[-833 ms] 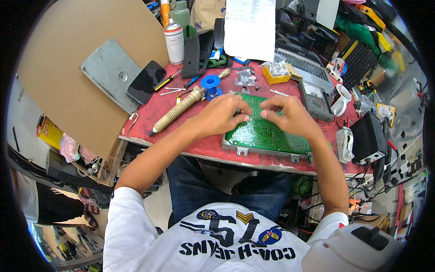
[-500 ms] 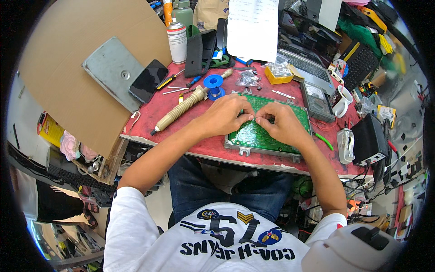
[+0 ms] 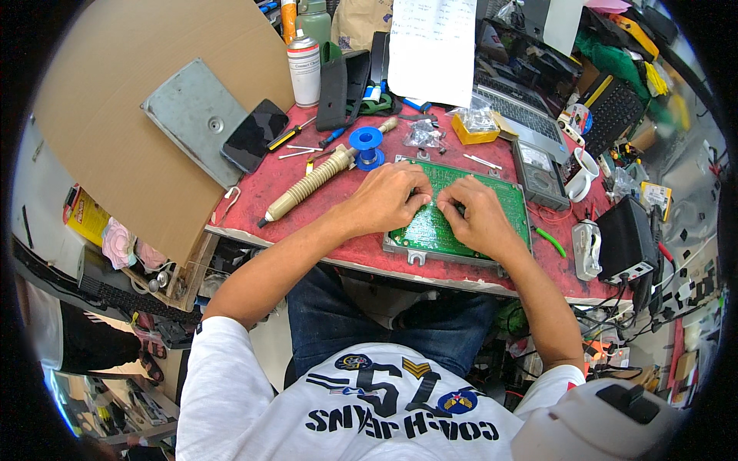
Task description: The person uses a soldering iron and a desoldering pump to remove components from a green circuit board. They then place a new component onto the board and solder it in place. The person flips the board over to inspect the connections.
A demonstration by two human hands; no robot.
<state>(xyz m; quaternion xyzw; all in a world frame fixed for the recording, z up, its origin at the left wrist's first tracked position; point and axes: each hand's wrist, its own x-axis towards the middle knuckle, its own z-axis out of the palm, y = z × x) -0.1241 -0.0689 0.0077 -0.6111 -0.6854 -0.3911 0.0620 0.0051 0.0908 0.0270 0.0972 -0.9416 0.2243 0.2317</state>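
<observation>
Over my feed I see a glossy board (image 3: 430, 229); left of it, a smooth plastic spool (image 3: 367, 138); beyond it, matt paper (image 3: 432, 58).

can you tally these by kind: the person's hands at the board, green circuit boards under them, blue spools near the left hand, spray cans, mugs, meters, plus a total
Hands: 2 (left hand, right hand)
Green circuit board: 1
Blue spool: 1
Spray can: 1
Mug: 1
Meter: 1
Total: 7
</observation>
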